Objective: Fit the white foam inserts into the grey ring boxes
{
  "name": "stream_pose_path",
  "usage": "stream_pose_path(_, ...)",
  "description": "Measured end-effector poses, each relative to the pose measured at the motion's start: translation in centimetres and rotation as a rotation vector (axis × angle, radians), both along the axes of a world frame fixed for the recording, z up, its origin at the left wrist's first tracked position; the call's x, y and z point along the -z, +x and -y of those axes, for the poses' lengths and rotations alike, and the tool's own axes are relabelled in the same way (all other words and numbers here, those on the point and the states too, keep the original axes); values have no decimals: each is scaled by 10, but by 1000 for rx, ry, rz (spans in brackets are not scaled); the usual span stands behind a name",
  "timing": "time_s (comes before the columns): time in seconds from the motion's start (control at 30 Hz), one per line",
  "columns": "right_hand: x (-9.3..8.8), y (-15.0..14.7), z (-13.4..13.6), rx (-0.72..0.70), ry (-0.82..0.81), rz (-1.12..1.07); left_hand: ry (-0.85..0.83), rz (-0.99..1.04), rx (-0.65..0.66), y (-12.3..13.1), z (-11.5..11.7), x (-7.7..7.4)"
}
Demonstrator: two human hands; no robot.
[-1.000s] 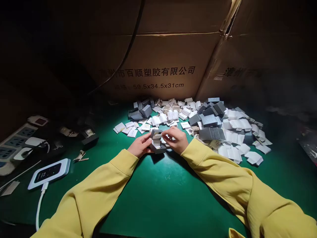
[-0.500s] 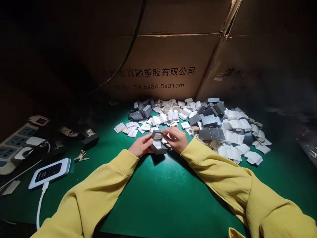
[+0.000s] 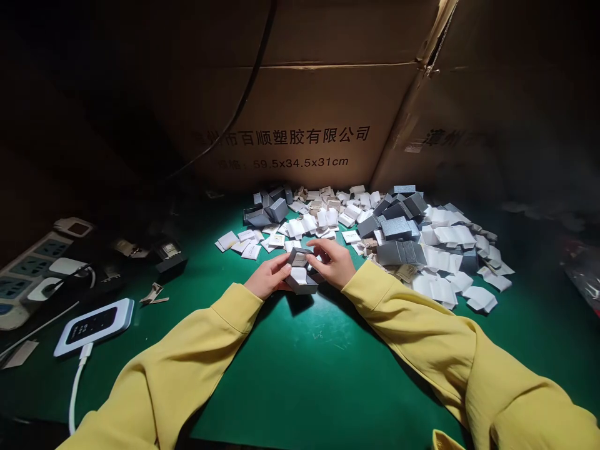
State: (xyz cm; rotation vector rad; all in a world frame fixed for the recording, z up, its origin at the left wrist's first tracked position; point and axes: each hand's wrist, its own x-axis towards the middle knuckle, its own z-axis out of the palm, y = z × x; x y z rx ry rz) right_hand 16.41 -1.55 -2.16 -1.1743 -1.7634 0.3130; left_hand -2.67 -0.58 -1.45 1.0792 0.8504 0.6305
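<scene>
A small dark grey box (image 3: 304, 288) with its lid raised is held just above the green tabletop. White lining shows inside it, and a pale printed piece sits in the lid. My left hand (image 3: 269, 275) is closed around the box's left side, thumb on the front. On the other side, my right hand (image 3: 332, 262) grips the right edge of the lid between thumb and fingers; some fingertips are hidden behind it. Just beyond the hands lie folded white paper pieces (image 3: 295, 229).
Grey boxes (image 3: 396, 228) and white folded pieces (image 3: 440, 289) are heaped at the right. Cardboard cartons (image 3: 300, 100) stand behind. At the left are a power strip (image 3: 35, 269), a white device with a cable (image 3: 94, 328) and a dark open box (image 3: 171, 259).
My right hand's thumb and fingers have shifted on the lid, with the index finger now lifted higher. The box has barely moved, and my left hand keeps its hold.
</scene>
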Motion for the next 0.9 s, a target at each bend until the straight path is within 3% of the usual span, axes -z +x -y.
stream_pose_path(0.5, 4, 2, -1, -49, 4, 42, 159, -75, 105, -2, 3, -1)
stream_pose_path(0.63, 5, 1, -1, -81, 131, 140, 208, -112, 59, -1, 4, -1)
stream_pose_path(0.73, 4, 0, 2, -172, 204, 181, 349, -154, -27, 3, 7, -3)
stream_pose_path(0.83, 1, 2, 2, -287, 162, 168, 493, -193, -104, 7, 11, -5)
stream_pose_path(0.9, 1, 6, -3, -250, 111, 140, 461, -156, -89, 8, 13, -5)
